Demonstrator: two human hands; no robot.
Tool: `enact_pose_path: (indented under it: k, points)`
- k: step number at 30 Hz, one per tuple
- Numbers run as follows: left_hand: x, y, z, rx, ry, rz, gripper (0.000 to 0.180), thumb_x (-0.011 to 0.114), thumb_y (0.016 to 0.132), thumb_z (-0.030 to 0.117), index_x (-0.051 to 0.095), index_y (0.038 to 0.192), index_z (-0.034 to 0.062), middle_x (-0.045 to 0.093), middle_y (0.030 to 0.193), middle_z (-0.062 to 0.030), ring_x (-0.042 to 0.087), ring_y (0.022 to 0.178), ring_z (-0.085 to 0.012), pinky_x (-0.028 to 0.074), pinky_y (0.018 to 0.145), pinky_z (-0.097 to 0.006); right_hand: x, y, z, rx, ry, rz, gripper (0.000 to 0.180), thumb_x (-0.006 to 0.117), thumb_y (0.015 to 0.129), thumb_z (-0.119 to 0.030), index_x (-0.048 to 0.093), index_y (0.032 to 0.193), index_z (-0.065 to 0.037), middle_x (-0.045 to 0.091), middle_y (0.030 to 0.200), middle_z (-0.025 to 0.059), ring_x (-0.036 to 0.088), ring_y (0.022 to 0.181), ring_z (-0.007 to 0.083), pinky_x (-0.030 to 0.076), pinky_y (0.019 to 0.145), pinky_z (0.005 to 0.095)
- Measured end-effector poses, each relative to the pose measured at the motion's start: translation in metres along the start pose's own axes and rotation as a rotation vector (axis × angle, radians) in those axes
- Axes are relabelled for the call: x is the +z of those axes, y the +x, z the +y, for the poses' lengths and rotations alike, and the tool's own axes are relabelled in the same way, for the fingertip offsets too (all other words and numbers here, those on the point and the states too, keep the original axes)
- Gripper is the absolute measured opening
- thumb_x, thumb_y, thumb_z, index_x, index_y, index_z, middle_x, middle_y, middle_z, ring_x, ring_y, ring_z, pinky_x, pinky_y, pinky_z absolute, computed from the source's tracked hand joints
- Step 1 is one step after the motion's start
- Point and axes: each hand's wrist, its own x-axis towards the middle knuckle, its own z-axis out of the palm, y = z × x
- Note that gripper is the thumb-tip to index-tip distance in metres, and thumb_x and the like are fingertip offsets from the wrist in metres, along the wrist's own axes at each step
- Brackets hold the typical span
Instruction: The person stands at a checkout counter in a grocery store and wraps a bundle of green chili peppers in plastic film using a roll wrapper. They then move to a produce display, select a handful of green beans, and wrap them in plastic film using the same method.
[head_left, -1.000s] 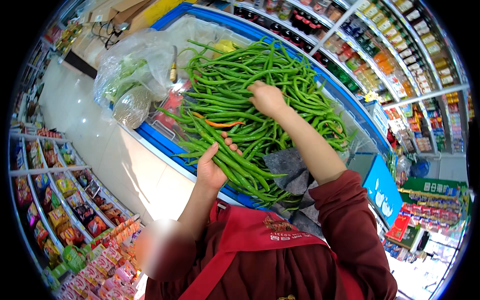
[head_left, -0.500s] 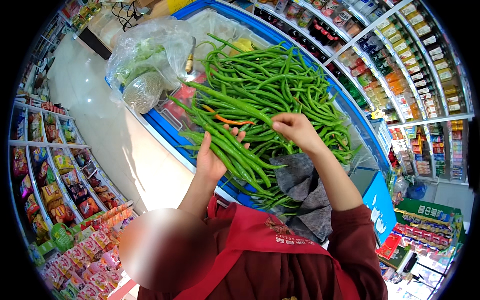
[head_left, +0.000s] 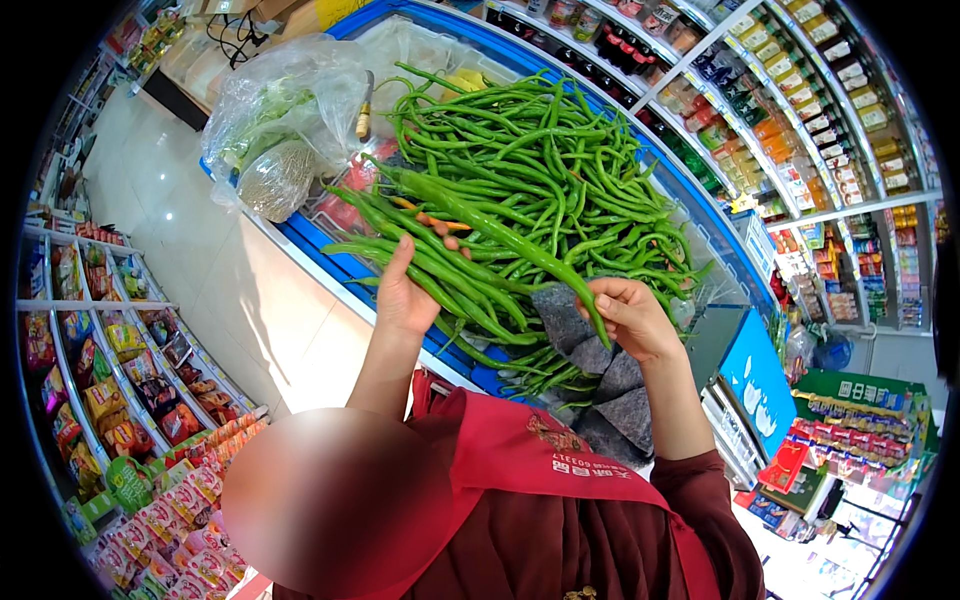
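Observation:
My left hand [head_left: 408, 290] cradles a bunch of long green chili peppers [head_left: 455, 285], thumb on the near side and fingertips showing past them. My right hand [head_left: 632, 318] pinches one large, long green chili pepper [head_left: 510, 240] near its lower right end. That pepper slants across the top of the bunch, its other end up at the left. Behind both hands spreads a big heap of green chili peppers [head_left: 560, 150]. An orange-red pepper [head_left: 425, 214] shows partly beneath the large one.
The heap lies on a blue-rimmed chest [head_left: 310, 250]. Grey cloth [head_left: 565, 320] lies beside my right hand. At the far left are a clear plastic bag of greens [head_left: 285, 110] and a wooden-handled tool [head_left: 364, 118]. Drink shelves [head_left: 760, 120] and snack racks [head_left: 110, 380] stand around.
My right hand has moved right and toward me, bringing the large pepper's end with it. The left hand stays nearly in place with its bunch.

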Motion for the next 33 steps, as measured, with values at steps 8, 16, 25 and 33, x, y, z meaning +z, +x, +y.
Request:
enact_pose_path:
  k: [8, 16, 25, 33]
  points:
    - [0.039, -0.005, -0.003, 0.095, 0.25, 0.072, 0.027, 0.057, 0.087, 0.016, 0.049, 0.113, 0.0095, 0.058, 0.103, -0.0085, 0.056, 0.095, -0.023, 0.044, 0.091, -0.044, -0.008, -0.045, 0.019, -0.003, -0.107, 0.054, 0.031, 0.068, 0.079, -0.028, 0.063, 0.093, -0.001, 0.058, 0.075, -0.0002, 0.042, 0.055, 0.0036, 0.03, 0.048, 0.0181]
    - [0.054, -0.009, -0.018, -0.015, 0.143, -0.186, 0.03, 0.057, 0.087, 0.016, 0.047, 0.114, 0.0096, 0.057, 0.103, -0.0093, 0.055, 0.095, -0.0241, 0.043, 0.091, -0.046, -0.004, -0.075, 0.03, -0.141, -0.105, 0.061, 0.02, 0.065, 0.081, -0.012, 0.061, 0.094, 0.003, 0.055, 0.084, 0.0004, 0.048, 0.071, 0.0059, 0.037, 0.06, 0.019]
    - [0.059, -0.019, -0.022, -0.018, 0.148, -0.175, 0.031, 0.057, 0.087, 0.015, 0.048, 0.116, 0.0082, 0.057, 0.106, -0.0117, 0.056, 0.096, -0.0253, 0.044, 0.089, -0.045, 0.0, -0.089, 0.035, -0.289, -0.217, 0.11, 0.018, 0.065, 0.08, -0.009, 0.061, 0.092, 0.004, 0.053, 0.087, 0.002, 0.05, 0.076, 0.0085, 0.039, 0.064, 0.0204]
    - [0.033, -0.021, -0.016, -0.018, 0.221, 0.016, 0.028, 0.056, 0.087, 0.016, 0.049, 0.113, 0.0085, 0.057, 0.103, -0.01, 0.055, 0.096, -0.0238, 0.043, 0.09, -0.043, 0.004, -0.073, 0.034, -0.285, -0.267, 0.299, 0.015, 0.062, 0.081, -0.005, 0.061, 0.094, 0.002, 0.054, 0.087, 0.0015, 0.051, 0.076, 0.0085, 0.04, 0.066, 0.0214]
